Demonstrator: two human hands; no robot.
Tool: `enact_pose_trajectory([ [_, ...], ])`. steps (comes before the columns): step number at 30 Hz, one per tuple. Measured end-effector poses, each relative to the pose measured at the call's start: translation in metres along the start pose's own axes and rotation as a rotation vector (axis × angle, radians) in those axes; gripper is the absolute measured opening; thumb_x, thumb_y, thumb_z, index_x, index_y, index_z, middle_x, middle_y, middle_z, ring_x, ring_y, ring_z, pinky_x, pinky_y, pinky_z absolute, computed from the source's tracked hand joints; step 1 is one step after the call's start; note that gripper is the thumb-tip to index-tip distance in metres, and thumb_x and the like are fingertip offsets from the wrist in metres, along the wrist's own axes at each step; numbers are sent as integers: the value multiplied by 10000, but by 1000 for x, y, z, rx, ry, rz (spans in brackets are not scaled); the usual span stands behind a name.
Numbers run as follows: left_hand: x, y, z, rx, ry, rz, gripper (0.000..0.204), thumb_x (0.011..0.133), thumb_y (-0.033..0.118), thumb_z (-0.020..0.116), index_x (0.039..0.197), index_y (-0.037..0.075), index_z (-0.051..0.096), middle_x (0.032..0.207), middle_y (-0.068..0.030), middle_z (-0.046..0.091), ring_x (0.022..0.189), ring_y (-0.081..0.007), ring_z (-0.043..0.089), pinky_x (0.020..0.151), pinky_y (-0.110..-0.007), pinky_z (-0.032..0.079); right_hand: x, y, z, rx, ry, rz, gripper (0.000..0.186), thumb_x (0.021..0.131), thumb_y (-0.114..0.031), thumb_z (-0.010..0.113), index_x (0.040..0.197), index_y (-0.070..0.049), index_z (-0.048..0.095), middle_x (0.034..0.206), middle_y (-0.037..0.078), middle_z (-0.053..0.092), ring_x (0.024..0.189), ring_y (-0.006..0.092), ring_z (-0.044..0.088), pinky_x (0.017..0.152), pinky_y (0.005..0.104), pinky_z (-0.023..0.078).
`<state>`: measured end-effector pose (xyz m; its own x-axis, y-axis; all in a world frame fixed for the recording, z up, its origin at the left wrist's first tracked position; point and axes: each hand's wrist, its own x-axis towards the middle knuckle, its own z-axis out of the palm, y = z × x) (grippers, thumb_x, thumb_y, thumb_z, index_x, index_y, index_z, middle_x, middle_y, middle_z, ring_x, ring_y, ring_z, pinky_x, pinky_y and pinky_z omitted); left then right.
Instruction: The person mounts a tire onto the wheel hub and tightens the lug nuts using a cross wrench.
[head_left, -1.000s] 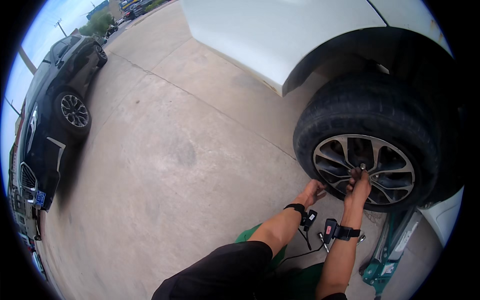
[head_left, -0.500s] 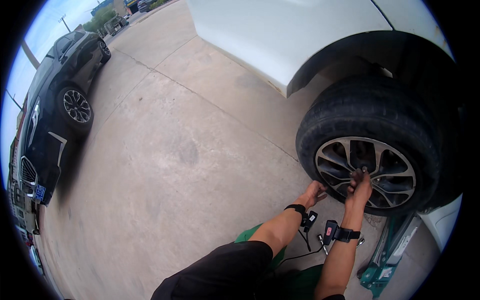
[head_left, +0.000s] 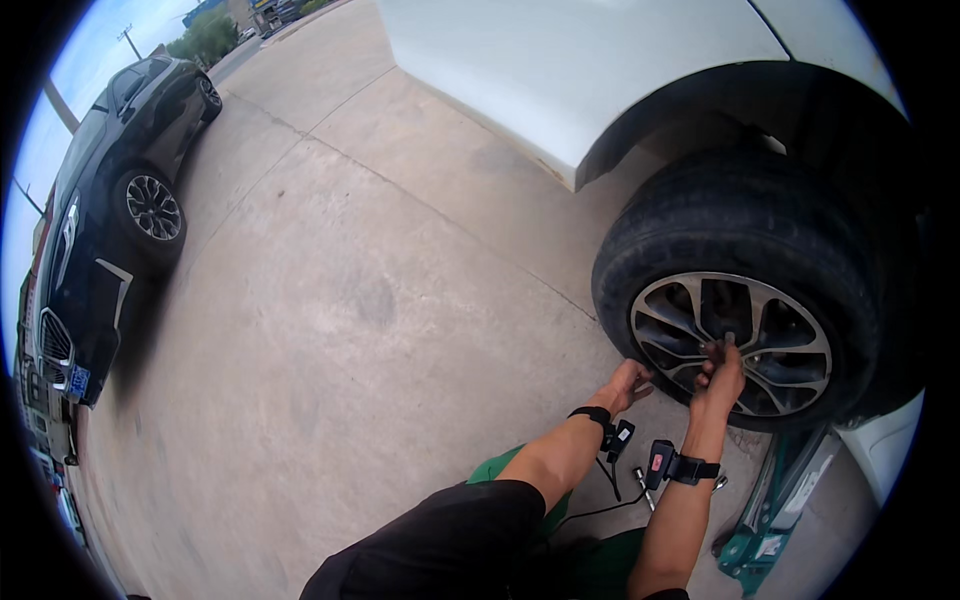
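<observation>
My right hand (head_left: 720, 378) reaches up to the middle of the wheel's silver and black rim (head_left: 797, 367). Its fingers are pinched together at the lug holes near the hub. Whatever sits between the fingertips is too small and hidden to name. Just left of the lower tire (head_left: 640, 240) hovers my left hand (head_left: 627, 386), loosely curled with its fingers apart and nothing visible in it. The wheel stands in the arch of a white car (head_left: 520, 80). Both wrists wear black straps with small black boxes (head_left: 661, 464) and cables.
A green floor jack (head_left: 765, 530) lies under the car at the lower right. On the concrete (head_left: 340, 300) between my forearms is a metal wrench (head_left: 644, 478), partly hidden. A dark car (head_left: 130, 200) is parked at the left.
The right hand stays at the middle of the wheel, with only a slight shift of its fingers. My left hand has hardly moved.
</observation>
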<state>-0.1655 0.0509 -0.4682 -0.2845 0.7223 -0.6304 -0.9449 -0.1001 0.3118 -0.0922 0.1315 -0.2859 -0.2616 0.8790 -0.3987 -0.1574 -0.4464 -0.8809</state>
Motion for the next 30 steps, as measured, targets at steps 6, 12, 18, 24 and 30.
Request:
enact_pose_trajectory([
  [6,-3,1,0,-19,21,-4,268,735,16,511,982,119,523,1075,-35,521,1103,-206,491,1044,-468,359,-4,3,1,9,10,7,320,931,-351,543,996,-45,611,805,41,646,533,55,429,407,186,261],
  [12,-6,2,2,-21,21,-2,259,732,12,509,972,110,517,1056,-42,519,1109,-217,491,1051,-470,359,4,6,-2,14,13,-30,306,923,-342,557,979,-46,612,801,37,644,525,56,431,400,191,249],
  [18,-6,3,5,-12,31,0,236,730,19,513,947,111,524,1014,-29,517,1059,-207,503,1042,-468,370,2,3,-2,-34,39,-57,308,919,-347,568,985,-51,625,809,35,646,520,59,425,402,193,249],
  [24,-5,4,1,-7,40,-2,159,730,-8,511,823,120,500,945,-22,519,1034,-197,555,1009,-479,395,-5,1,3,-38,4,-8,300,912,-352,582,999,-68,626,839,24,642,547,54,430,416,190,256],
  [30,-4,3,-1,-21,55,4,153,731,-13,512,793,124,486,933,-24,521,1025,-199,559,1004,-485,397,-2,5,2,17,-14,-16,303,921,-340,569,1010,-56,625,819,32,642,528,55,419,410,189,246],
])
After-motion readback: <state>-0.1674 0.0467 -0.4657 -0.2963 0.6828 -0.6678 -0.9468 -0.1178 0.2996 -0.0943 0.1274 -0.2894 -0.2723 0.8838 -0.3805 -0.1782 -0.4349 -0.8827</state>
